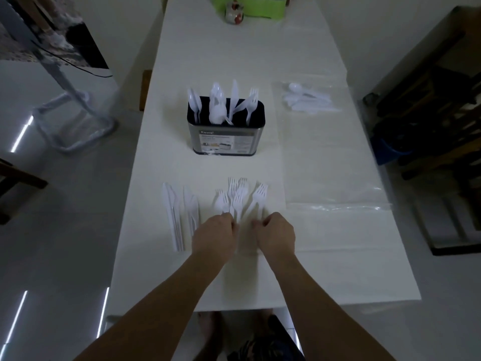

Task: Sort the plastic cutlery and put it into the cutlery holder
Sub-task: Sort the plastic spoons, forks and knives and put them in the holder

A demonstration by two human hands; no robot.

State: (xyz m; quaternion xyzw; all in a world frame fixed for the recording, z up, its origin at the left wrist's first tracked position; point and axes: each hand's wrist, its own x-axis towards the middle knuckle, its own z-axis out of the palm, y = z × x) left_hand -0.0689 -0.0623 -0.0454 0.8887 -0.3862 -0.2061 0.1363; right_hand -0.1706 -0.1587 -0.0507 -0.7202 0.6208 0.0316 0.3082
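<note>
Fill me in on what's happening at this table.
A person is sorting white plastic cutlery. Both hands, left and right, curl around the handles of a fan of forks near the table's front edge. Knives lie in rows to their left. The holder behind already has knives, spoons and forks standing in it. More spoons lie at the far right.

Both bare forearms reach forward from the bottom of the view and converge toward the middle. The left hand (214, 234) lies back-up with its fingers curled under, pinching the handles of the forks (235, 198) at its fingertips. The right hand (276, 234) sits just beside it, also knuckles-up with fingers curled; it seems to grip a fork handle too, though the fingertips are hidden. The two hands are close but apart.
</note>
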